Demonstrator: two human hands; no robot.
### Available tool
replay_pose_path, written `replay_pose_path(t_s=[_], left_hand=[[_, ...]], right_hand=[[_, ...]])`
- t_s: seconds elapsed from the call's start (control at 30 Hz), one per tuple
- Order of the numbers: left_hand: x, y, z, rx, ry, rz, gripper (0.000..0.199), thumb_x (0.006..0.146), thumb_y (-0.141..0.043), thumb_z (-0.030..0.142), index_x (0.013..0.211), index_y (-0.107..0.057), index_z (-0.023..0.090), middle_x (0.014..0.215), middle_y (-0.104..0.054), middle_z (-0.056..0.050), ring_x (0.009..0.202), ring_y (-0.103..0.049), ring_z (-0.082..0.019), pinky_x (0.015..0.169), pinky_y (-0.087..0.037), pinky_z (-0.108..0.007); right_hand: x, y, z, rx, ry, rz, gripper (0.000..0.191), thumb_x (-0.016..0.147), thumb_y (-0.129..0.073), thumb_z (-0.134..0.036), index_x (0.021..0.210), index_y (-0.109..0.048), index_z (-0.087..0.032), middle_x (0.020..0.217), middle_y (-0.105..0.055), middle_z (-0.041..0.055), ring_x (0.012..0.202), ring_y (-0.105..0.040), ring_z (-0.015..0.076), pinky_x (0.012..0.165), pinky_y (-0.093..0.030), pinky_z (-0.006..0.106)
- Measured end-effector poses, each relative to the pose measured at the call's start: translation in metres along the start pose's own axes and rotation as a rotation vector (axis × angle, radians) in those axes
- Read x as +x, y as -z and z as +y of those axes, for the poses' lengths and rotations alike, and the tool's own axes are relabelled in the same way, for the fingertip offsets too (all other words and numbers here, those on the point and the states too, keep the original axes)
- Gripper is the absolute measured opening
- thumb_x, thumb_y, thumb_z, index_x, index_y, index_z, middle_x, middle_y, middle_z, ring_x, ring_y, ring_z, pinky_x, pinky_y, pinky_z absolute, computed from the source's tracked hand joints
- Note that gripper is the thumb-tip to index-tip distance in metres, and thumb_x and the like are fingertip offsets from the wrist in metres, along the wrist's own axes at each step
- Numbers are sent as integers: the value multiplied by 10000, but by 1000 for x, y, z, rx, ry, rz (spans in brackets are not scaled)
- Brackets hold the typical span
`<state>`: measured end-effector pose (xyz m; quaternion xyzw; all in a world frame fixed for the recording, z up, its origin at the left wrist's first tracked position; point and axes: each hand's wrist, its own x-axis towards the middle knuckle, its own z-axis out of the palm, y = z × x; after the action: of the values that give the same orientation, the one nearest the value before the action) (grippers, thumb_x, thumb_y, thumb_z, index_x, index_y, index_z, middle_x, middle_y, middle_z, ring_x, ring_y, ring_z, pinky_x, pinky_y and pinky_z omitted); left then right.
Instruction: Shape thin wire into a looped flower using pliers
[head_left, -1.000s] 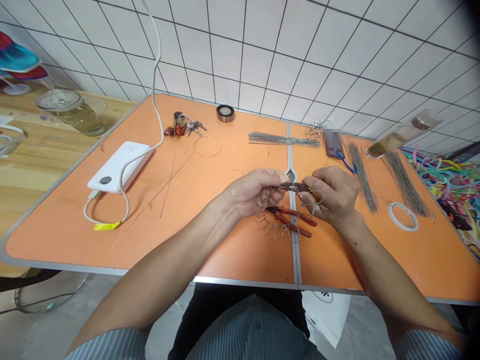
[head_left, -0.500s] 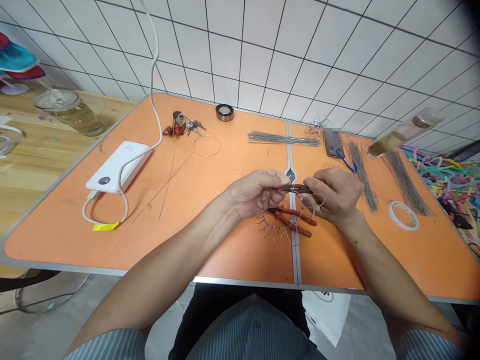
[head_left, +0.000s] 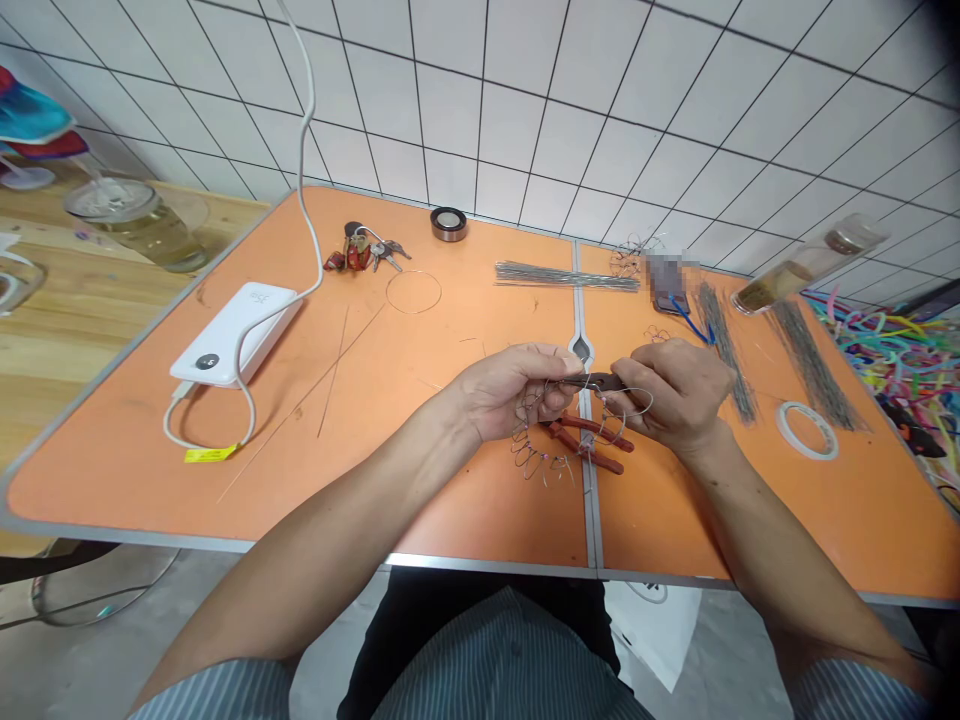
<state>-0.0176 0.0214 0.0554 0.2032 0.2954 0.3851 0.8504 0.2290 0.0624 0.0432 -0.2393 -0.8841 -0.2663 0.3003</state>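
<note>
My left hand (head_left: 517, 388) pinches a looped wire piece (head_left: 529, 460), a ring of small thin loops that hangs below the fingers. My right hand (head_left: 671, 390) is closed around dark-jawed pliers (head_left: 602, 382); their handles are hidden in the palm. The jaws point left and meet the wire at my left fingertips. A larger wire loop (head_left: 649, 402) stands out in front of my right fingers. Beneath the hands, a second pair of pliers with red handles (head_left: 600, 462) lies on the orange table (head_left: 465, 510), partly behind the wire loops.
A white power bank (head_left: 232, 335) with a cable lies at left, keys (head_left: 386, 253) and a tape roll (head_left: 448, 225) at the back. Wire bundles (head_left: 566, 277) lie at back and right, near a white tape ring (head_left: 806, 431) and a glass bottle (head_left: 806, 268).
My right hand has shifted very slightly to the right with the pliers, and the jaws sit a touch lower. My left hand keeps its pinch on the wire almost unmoved.
</note>
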Motion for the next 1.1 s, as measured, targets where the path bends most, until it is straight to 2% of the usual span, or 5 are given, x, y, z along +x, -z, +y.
replay_pose_path(t_s=[0.23,0.37,0.53,0.9,1.1], left_hand=[[0,0,0,3,-46,-52,219,927,-692,87,713,-648,104,636,-561,-1,502,-503,-45,501,-411,-148],[0,0,4,57,-100,-38,223,899,-737,126,704,-629,114,665,-579,-4,499,-509,-42,473,-367,-149],[0,2,7,107,-173,20,226,870,-748,131,692,-609,128,662,-586,4,484,-518,-44,454,-358,-152],[9,15,3,300,-453,128,214,807,-854,264,774,-677,148,703,-649,10,515,-557,-48,498,-408,-167],[12,18,1,344,-466,142,236,785,-872,289,781,-677,156,707,-652,10,518,-559,-51,504,-412,-173]], right_hand=[[-3,0,1,120,-31,122,330,1076,-592,-537,1123,-785,-275,916,-753,106,808,-670,269,743,-442,420],[-8,-1,5,63,-52,141,302,1058,-626,-513,1094,-781,-257,941,-747,99,846,-678,261,768,-462,414],[-23,8,12,9,-107,11,318,1060,-616,-510,1033,-788,-244,964,-767,106,891,-692,266,802,-470,419],[-81,27,16,38,-332,-489,281,1097,-617,-399,1018,-788,-191,982,-762,101,911,-718,272,799,-459,422],[-78,27,12,222,-452,-593,249,1046,-666,-397,1089,-805,-194,1109,-775,127,1009,-726,295,865,-511,443]])
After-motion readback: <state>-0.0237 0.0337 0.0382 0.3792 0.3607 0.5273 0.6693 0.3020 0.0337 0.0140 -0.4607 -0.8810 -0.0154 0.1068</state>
